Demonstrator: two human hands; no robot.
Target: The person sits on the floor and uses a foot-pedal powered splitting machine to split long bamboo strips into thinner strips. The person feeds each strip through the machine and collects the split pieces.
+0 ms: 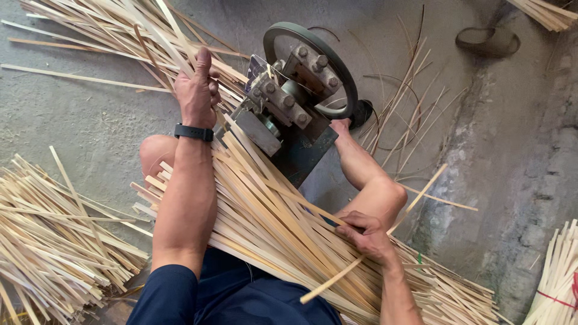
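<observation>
A metal splitting machine (289, 102) with a round green wheel and bolted rollers stands on the concrete floor between my knees. A thick sheaf of pale bamboo strips (271, 222) lies across my lap. My left hand (197, 90), with a black wristband, is closed around strips at the machine's left side, thumb up. Low on the right, my right hand (366, 236) pinches a single bamboo strip (373, 247) that runs diagonally above the sheaf.
More bamboo strips lie piled at the left (54, 241), behind the machine at the top left (108, 30) and in a tied bundle at the bottom right (557, 277). Thin slivers (409, 108) are scattered right of the machine. A dark sandal (487, 42) sits at the top right.
</observation>
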